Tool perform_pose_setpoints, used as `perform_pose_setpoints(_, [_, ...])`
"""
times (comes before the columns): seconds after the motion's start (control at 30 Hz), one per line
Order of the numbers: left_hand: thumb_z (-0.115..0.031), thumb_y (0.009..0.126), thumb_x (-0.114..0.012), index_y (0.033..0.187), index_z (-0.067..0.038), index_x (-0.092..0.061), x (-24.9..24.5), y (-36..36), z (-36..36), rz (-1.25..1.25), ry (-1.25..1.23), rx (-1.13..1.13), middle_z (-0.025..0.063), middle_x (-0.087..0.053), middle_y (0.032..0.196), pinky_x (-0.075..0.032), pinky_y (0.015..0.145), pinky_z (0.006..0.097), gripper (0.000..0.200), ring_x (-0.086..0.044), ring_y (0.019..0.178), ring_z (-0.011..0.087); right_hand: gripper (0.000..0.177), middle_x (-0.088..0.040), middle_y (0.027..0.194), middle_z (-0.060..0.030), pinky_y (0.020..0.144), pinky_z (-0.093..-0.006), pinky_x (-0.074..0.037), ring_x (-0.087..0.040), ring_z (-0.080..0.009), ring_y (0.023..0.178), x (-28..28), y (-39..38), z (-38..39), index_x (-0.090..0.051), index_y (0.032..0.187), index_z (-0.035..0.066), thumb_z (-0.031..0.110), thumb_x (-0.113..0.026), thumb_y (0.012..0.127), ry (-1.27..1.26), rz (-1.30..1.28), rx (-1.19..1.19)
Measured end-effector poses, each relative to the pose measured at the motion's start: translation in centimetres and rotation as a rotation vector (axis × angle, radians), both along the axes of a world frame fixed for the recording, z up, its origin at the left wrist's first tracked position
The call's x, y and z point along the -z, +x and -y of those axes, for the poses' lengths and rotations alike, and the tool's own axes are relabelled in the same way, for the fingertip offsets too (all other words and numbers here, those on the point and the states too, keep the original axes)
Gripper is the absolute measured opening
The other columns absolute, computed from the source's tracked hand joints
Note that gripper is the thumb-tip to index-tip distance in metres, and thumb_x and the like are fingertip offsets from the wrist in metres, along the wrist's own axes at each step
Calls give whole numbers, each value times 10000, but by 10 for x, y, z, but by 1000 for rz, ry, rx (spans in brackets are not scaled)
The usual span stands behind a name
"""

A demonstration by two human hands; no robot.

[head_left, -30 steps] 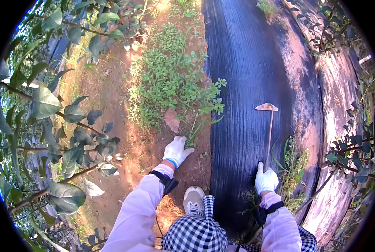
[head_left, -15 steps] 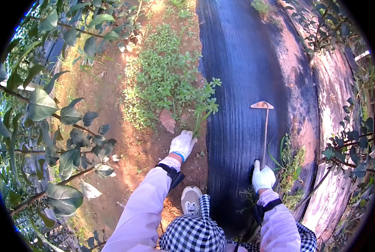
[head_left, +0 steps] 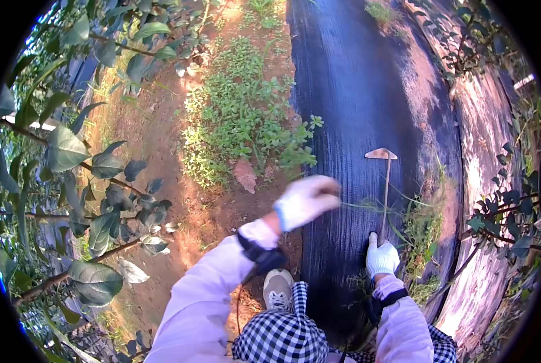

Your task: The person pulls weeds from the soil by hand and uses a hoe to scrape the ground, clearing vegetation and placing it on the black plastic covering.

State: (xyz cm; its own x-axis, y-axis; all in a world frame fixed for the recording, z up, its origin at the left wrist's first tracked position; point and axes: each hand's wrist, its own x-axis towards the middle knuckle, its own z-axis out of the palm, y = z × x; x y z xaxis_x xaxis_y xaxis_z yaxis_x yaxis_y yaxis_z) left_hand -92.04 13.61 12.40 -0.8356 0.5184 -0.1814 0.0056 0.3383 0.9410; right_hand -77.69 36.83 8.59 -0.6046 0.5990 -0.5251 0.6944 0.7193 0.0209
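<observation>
My left hand (head_left: 306, 201), in a white glove and smeared by motion, is above the edge of the black plastic sheet (head_left: 349, 121). Its fingers are closed, and a blurred green weed (head_left: 367, 207) trails from them to the right over the sheet. My right hand (head_left: 382, 259), gloved in white too, is wrapped round the handle of a small hoe (head_left: 386, 187). The hoe's triangular blade points away from me and lies over the sheet. A patch of low green weeds (head_left: 240, 127) grows in the soil ahead of my left hand.
Leafy branches (head_left: 98, 230) reach in from the left, and more branches (head_left: 506, 224) from the right. A dry brown leaf (head_left: 244, 175) lies at the weeds' near edge. My shoe (head_left: 278, 289) stands on the soil. Grass (head_left: 425, 242) grows along the sheet's right side.
My left hand has swung up and right from the soil at the weed patch to over the sheet, carrying a weed. My right hand and the hoe have hardly moved.
</observation>
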Motion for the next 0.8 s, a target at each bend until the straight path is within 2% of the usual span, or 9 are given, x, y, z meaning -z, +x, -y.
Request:
perform_pose_setpoints(0.07, [-282,792,-661,1073,-29,-621,36,10,52,-75,-237,-181,153,-646,1004,-494,864,354,380,-630,951,286,638,-672,842,-230,773,-455,-501,-657,-386,843,9,5,-3,-686,867,22,589,-396,906,28,3,-1])
perform_pose_setpoints(0.13, [-307,752,-694,1107,-45,-612,56,41,78,-110,-439,-189,163,-613,1076,-483,891,381,450,-588,1026,339,633,-666,832,-242,771,-460,-497,-649,-406,838,13,4,-3,-689,877,6,578,-420,901,15,-33,8])
perform_pose_setpoints(0.3, [-253,792,-657,961,-130,-648,107,93,74,-192,-791,161,98,-595,979,-492,830,411,209,-590,962,310,586,-679,874,-217,786,-468,-496,-653,-395,874,2,-1,2,-689,973,44,564,-428,901,15,-2,33])
perform_pose_setpoints(0.4, [-200,780,-646,883,-106,-666,111,93,87,-91,-459,-121,113,-629,910,-480,822,402,141,-604,920,297,568,-674,833,-225,758,-463,-501,-657,-394,837,-1,0,4,-692,915,27,546,-462,895,1,-85,41])
perform_pose_setpoints(0.47, [-177,777,-638,874,-82,-674,96,91,108,-70,-378,-438,125,-647,902,-475,836,390,140,-605,929,309,559,-673,818,-225,751,-460,-502,-658,-393,824,0,2,4,-697,896,27,537,-467,898,5,-82,50])
perform_pose_setpoints(0.53, [-168,780,-640,885,-55,-674,91,86,135,-15,-463,-620,148,-652,938,-477,845,376,158,-615,930,312,559,-673,817,-225,748,-458,-503,-659,-391,820,7,2,3,-697,898,27,536,-467,898,17,-90,46])
perform_pose_setpoints(0.6, [-151,791,-633,887,-39,-671,95,85,153,-21,-556,-541,153,-653,940,-478,845,369,152,-619,924,303,560,-674,815,-224,743,-457,-505,-660,-391,812,7,3,4,-698,897,26,538,-470,896,34,-80,37])
perform_pose_setpoints(0.7, [-181,794,-645,881,-30,-669,110,79,170,-142,-488,-844,159,-648,934,-469,862,392,176,-607,936,326,556,-672,811,-227,737,-457,-505,-660,-392,802,7,3,4,-696,889,17,529,-479,897,17,-123,44])
perform_pose_setpoints(0.8, [-246,759,-693,1107,-35,-600,135,55,223,-205,-708,-1068,188,-577,1107,-457,888,423,418,-562,1030,359,541,-669,800,-233,734,-456,-505,-661,-389,790,8,4,4,-695,878,9,513,-499,895,33,-133,44])
